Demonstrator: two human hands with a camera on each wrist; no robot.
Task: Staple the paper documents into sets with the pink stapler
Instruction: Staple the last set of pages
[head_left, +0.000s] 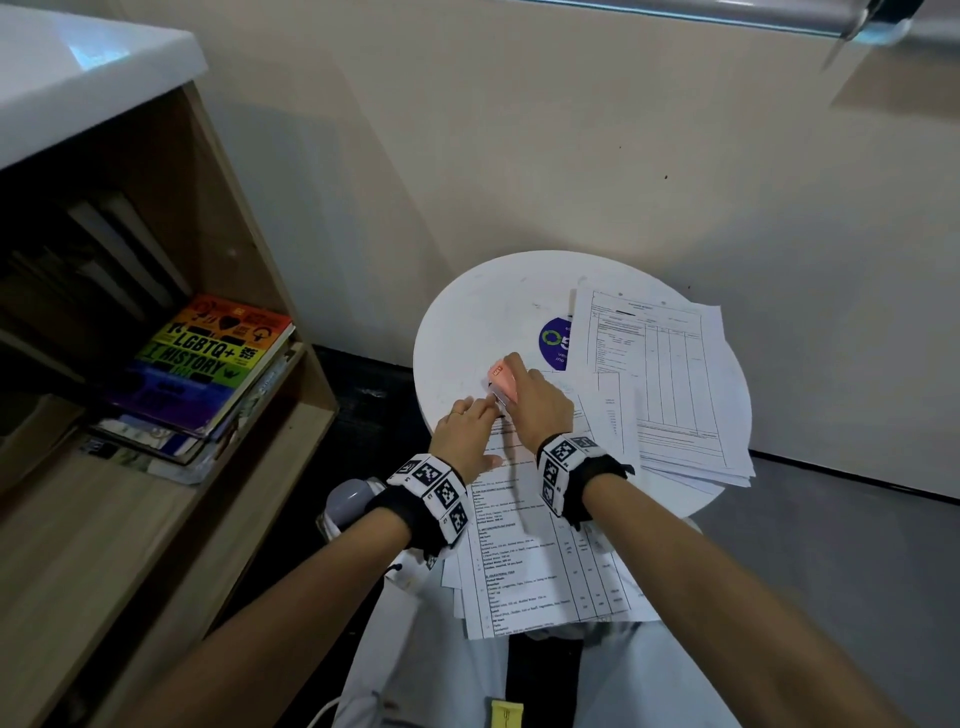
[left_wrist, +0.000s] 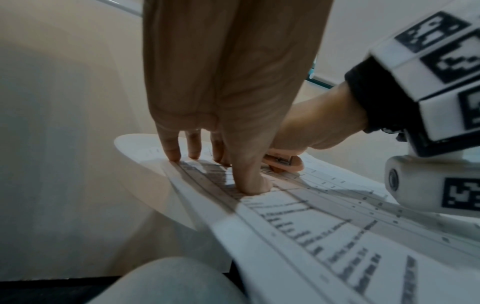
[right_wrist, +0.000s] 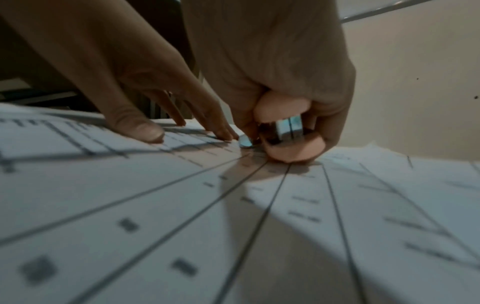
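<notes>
A set of printed sheets lies across the near edge of the round white table and hangs over my lap. My left hand presses its straight fingers and thumb flat on the top left corner of these sheets. My right hand grips the pink stapler at that same corner, just right of the left fingertips. In the right wrist view the stapler sits in my curled fingers with its base on the sheets.
A second spread pile of printed forms covers the table's right half, partly over a blue round sticker. A wooden bookshelf with a rainbow book stands to the left. A cream wall rises behind the table.
</notes>
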